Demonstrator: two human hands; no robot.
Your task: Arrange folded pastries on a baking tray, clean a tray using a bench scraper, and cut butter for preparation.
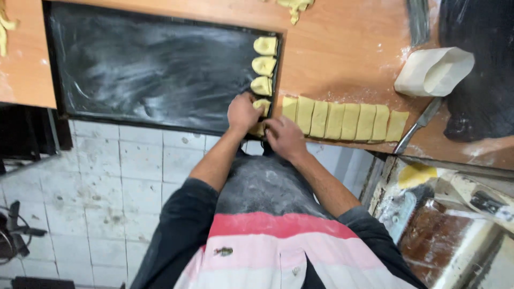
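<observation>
Most of the work shown lies ahead, to judge by how things lie. On the floured black baking tray (150, 64), only its right edge carries anything: a short column of shaped dough pieces (264, 65), three standing clear and a fourth (263, 104) just under the fingers at the near end of the column. The rest of the tray, reaching far to the left, is bare apart from flour streaks. The left hand (242, 112) rests on the tray's near right corner, fingers curled down over that fourth piece; whether its grip is closed on the dough or only pressing it I cannot tell. The right hand (284, 136) sits just beside it at the tray's edge, fingers bent over another bit of dough (257, 129) that is mostly hidden, so its grip cannot be read either. To the right, on the wooden worktop (342, 64), a row of cut dough strips (345, 119) lies side by side, flat and unshaped, touching one another. A knife (417, 127) lies past the row's right end, near a folded pale sheet (433, 70). Dough scraps (294, 6) sit at the worktop's far edge.
</observation>
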